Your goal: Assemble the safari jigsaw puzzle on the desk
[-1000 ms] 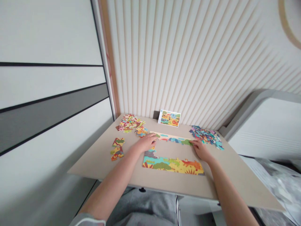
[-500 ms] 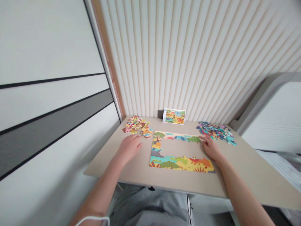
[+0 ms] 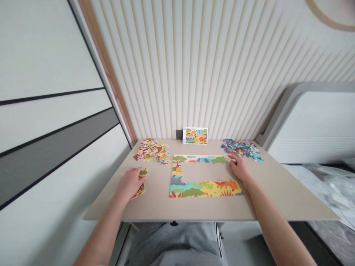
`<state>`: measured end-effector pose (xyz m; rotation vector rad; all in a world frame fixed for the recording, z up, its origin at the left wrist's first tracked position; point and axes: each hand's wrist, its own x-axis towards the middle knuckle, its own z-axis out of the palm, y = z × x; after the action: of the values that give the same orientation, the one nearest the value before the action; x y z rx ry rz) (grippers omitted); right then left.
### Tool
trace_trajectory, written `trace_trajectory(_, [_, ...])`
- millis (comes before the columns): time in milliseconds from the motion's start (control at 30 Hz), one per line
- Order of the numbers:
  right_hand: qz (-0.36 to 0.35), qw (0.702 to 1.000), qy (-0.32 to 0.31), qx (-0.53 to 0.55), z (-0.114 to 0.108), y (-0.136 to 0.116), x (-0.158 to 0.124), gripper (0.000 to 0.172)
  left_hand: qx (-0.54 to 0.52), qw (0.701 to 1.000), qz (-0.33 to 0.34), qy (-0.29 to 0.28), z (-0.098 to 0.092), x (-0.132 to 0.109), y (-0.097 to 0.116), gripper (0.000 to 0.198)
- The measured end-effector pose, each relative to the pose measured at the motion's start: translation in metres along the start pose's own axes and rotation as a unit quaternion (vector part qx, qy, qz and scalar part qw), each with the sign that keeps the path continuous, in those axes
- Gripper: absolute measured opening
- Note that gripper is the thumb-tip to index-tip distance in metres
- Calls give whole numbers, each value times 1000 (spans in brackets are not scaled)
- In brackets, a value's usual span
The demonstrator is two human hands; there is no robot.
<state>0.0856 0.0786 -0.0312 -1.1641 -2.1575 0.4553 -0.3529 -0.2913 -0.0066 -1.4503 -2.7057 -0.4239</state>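
Covering loose pieces [image 3: 142, 188] at left, your left hand [image 3: 129, 183]: grip can't be told; right hand [image 3: 240, 169]: fingers parted, seemingly empty. Pieces likely light, stiff; pinch edges.

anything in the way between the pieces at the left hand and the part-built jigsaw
Nothing visible: between the puzzle pieces at the left hand and the part-built jigsaw, only tabletop shows. The small loose pile lies farther back, off that line.

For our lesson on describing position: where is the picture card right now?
In the head view, the picture card stands at the back of the table, beyond the partly built puzzle, between the left pile and right pile of pieces.
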Motion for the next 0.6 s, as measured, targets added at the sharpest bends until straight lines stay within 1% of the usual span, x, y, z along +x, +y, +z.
trace_trajectory(133, [-5,1000,-6,1,-1,0,0,45,-41,999,9,10,-3,-1,6,46])
trace_trajectory(300, [-7,1000,-9,3,-2,-1,0,44,-123,992,15,-5,-7,-9,10,58])
trace_trajectory(367, [-8,1000,-11,6,-3,-3,-1,44,-145,989,20,2,-9,-12,10,62])
trace_trajectory(500, [-8,1000,-4,15,-5,-10,-4,44,-164,983,60,55,-14,-17,17,60])
trace_trajectory(600, [-6,1000,3,21,-8,-14,-5,44,-179,972,96,117,-20,-22,33,53])
